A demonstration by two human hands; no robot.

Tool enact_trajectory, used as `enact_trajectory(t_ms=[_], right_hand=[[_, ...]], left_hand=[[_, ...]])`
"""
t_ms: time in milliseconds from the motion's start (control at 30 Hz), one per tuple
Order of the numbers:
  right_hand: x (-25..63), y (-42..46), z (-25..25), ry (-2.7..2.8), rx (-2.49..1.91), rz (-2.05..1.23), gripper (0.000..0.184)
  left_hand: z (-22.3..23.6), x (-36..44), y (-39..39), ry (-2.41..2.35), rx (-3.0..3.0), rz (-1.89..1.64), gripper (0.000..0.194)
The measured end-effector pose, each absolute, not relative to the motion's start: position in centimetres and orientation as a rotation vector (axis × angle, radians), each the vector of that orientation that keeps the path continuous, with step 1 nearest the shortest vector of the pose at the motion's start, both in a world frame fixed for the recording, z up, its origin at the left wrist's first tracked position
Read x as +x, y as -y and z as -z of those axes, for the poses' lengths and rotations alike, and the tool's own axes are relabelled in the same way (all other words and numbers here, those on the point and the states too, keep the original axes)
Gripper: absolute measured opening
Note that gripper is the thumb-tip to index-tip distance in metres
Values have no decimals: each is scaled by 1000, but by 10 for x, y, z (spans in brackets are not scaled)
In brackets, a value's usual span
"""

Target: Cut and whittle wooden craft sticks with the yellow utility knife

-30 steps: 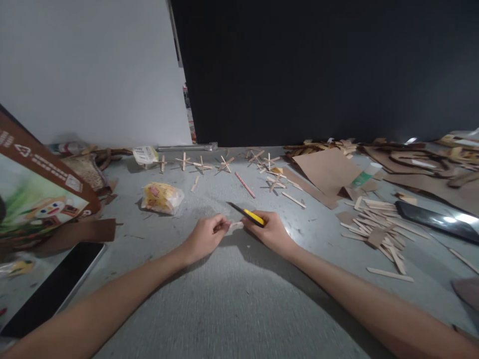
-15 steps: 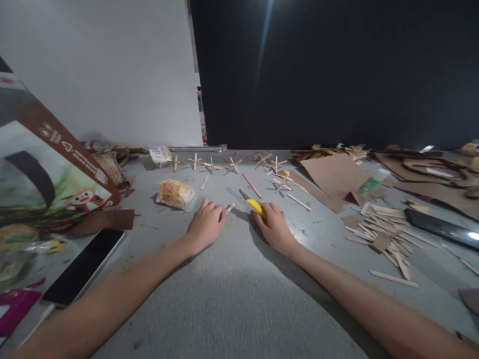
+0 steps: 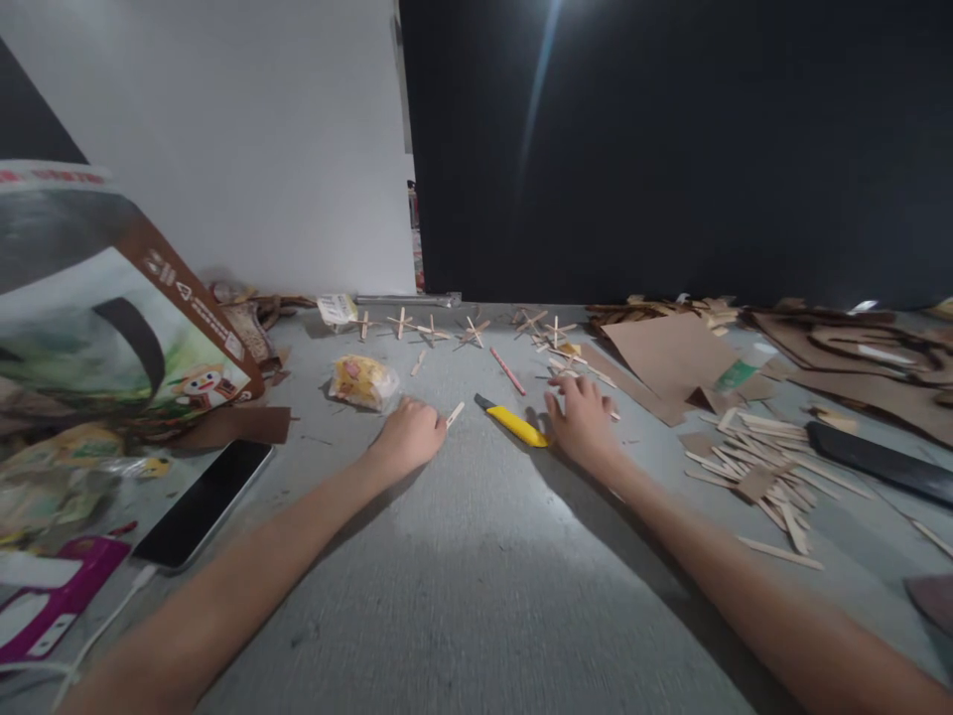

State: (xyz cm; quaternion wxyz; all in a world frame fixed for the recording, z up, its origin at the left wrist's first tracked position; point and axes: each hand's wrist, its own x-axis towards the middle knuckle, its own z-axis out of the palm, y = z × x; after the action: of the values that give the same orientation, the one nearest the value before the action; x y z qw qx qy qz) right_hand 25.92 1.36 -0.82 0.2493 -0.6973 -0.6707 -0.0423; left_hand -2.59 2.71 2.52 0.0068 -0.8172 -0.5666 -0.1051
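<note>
My left hand (image 3: 408,435) is closed around a short wooden craft stick (image 3: 455,413), whose end pokes out past the fingers. Between my hands, a yellow utility knife (image 3: 515,425) lies on the grey table (image 3: 447,596) with its blade pointing to the far left. Just right of its handle, my right hand (image 3: 585,417) hovers with fingers apart and holds nothing. Beyond the knife lies a red-and-white striped stick (image 3: 507,370). Several crossed craft-stick pieces (image 3: 472,332) stand in a row toward the back.
At right are a pile of craft sticks (image 3: 774,467), brown cardboard (image 3: 662,357) and a black phone (image 3: 879,459). A wrapped yellow snack (image 3: 362,382), another phone (image 3: 204,504), a purple device (image 3: 67,596) and a large printed bag (image 3: 149,328) occupy the left side.
My right hand has let go of the utility knife and moved right, its fingers opening. The knife now lies on the table. My left hand still holds the stick. The view has shifted slightly left.
</note>
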Motion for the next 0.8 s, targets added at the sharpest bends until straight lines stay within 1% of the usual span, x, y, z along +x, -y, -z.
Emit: enact_trajectory(t_ms=[100, 200, 300, 400, 567, 700, 733, 800], right_hand=[[291, -23, -6, 1833, -2181, 234, 39], [317, -28, -11, 1828, -2368, 238, 43], [329, -31, -9, 1826, -2415, 145, 44], [330, -34, -7, 1818, -2397, 100, 39], [320, -39, -15, 1837, -2237, 50, 36], [295, -31, -32, 1971, -1948, -108, 32], [286, -26, -36, 2011, -1854, -190, 31], [266, -13, -41, 2019, -1575, -568, 31]], left_hand=[[-35, -19, -16, 1751, -2555, 394, 28], [-42, -6, 0, 1762, -2675, 545, 25], [-41, 7, 15, 1736, -2841, 660, 24], [-31, 14, 27, 1619, -2967, 735, 27], [-9, 12, 29, 1505, -3002, 824, 31], [-3, 9, 28, 1408, -2938, 885, 27], [-3, 8, 29, 1392, -2926, 886, 24], [-3, 9, 31, 1370, -2911, 888, 19]])
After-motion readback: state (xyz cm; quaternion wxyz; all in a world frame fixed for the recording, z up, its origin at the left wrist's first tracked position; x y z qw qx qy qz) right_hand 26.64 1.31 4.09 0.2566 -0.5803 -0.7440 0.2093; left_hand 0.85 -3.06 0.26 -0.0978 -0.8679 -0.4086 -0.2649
